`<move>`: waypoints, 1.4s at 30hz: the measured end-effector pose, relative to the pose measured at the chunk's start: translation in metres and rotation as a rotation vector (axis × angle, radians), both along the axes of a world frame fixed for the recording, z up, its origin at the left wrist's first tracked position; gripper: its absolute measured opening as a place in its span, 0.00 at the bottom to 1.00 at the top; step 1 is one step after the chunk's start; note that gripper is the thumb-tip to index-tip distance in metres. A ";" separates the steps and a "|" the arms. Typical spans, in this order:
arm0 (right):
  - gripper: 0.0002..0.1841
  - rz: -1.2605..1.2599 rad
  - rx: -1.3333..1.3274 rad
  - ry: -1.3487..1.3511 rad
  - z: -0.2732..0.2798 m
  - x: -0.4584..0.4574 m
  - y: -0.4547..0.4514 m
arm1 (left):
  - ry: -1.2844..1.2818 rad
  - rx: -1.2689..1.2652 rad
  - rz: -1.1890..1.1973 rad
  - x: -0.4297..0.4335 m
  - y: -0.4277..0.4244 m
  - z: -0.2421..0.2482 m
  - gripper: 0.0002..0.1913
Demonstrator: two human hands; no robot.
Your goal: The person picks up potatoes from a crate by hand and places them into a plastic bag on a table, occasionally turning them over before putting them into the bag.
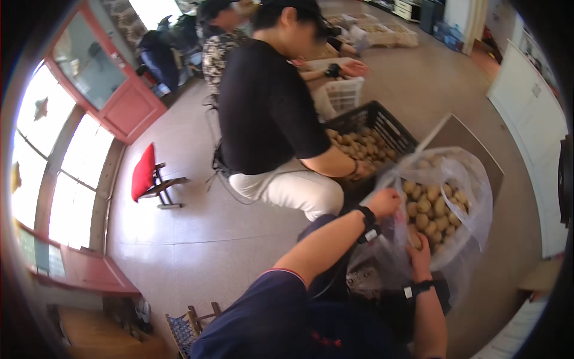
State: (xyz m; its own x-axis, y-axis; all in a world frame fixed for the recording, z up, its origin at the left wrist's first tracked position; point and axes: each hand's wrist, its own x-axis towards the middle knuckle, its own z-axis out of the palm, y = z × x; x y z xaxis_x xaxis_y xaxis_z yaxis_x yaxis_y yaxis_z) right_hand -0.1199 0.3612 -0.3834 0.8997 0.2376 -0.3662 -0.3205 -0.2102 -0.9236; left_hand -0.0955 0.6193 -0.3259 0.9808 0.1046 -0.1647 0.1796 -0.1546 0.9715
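Note:
A clear plastic bag [477,211] stands before me, wide at the mouth, with many tan, oval potatoes [432,204] inside. My left hand [384,203] is closed at the bag's near-left edge, gripping the plastic. Just inside the mouth, my right hand [420,259] has its fingers around one potato [415,240], against the heap. Both wrists wear black bands with small white-marked devices. The bag's lower part is partly hidden by my arms and its own folds.
A black plastic crate [394,128] of similar potatoes stands beyond the bag; a seated person in a black shirt [269,107] reaches into it. A flat board [466,139] lies behind the bag. White crates [345,94] and another person are farther off. A small red-backed chair [145,175] stands left.

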 end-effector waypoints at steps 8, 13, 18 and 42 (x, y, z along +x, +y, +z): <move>0.30 -0.080 0.120 -0.032 -0.014 0.007 0.008 | 0.162 -0.155 0.009 0.010 0.005 -0.001 0.13; 0.24 -0.130 0.227 0.150 0.002 0.004 0.008 | 0.246 -0.178 -0.009 0.007 0.000 0.003 0.13; 0.22 -0.237 0.392 0.144 -0.001 0.013 -0.004 | 0.257 -0.176 -0.029 0.008 -0.014 0.002 0.12; 0.25 0.047 0.077 -0.072 0.037 0.039 0.056 | 0.327 -0.573 -0.196 0.002 -0.008 0.008 0.23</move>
State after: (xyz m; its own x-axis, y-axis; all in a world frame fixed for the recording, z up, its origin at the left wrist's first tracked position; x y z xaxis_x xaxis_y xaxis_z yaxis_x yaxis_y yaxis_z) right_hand -0.0804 0.4172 -0.3467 0.9103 0.3050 -0.2797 -0.2437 -0.1512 -0.9580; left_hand -0.0939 0.6113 -0.3183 0.8631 -0.2615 -0.4320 0.4988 0.3081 0.8101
